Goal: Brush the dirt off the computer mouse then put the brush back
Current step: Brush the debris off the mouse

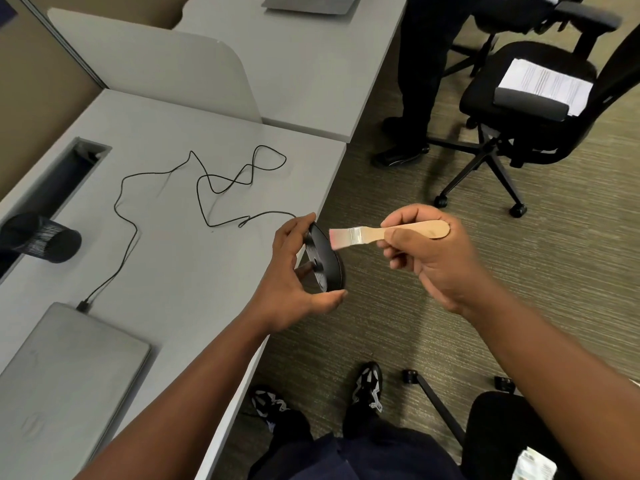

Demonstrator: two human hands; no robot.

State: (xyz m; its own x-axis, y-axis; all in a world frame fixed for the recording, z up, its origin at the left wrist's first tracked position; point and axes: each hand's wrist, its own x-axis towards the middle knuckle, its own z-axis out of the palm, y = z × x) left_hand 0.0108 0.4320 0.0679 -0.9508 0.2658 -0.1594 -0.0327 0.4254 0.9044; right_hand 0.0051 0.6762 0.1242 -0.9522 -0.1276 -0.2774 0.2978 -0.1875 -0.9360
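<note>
I see the grey desk (180, 271) filling the left, with a closed laptop (65, 368) cut off at the near-left edge. My left hand (298, 271) grasps the black computer mouse (327, 261), tilted on edge just past the desk's right edge, its buttons hidden from me. My right hand (426, 251) pinches the wooden brush (388, 233), bristles blurred, touching the mouse.

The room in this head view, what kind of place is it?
Probably an office: long grey desk with a divider panel, black wheeled swivel chair, closed grey laptop.
</note>
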